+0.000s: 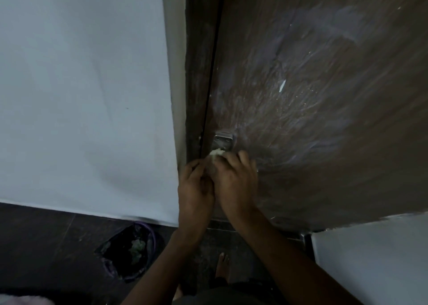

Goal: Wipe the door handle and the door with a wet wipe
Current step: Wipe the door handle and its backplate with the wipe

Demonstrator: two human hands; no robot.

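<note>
A dark brown wooden door (324, 96) fills the upper right, streaked with pale wet smears. Its metal handle plate (222, 140) sits near the door's left edge. Just below the plate, my right hand (236, 177) grips a crumpled white wet wipe (216, 153) against the handle, most of which is hidden by the hand. My left hand (195, 186) is pressed close beside the right, fingers curled at the wipe's lower end.
A white wall (81, 96) stands left of the dark door frame (199, 61). On the dark floor below sits a bin with a black liner (128, 251) holding crumpled waste. My bare foot (222, 267) is near the threshold. Another white wall (370, 258) is at lower right.
</note>
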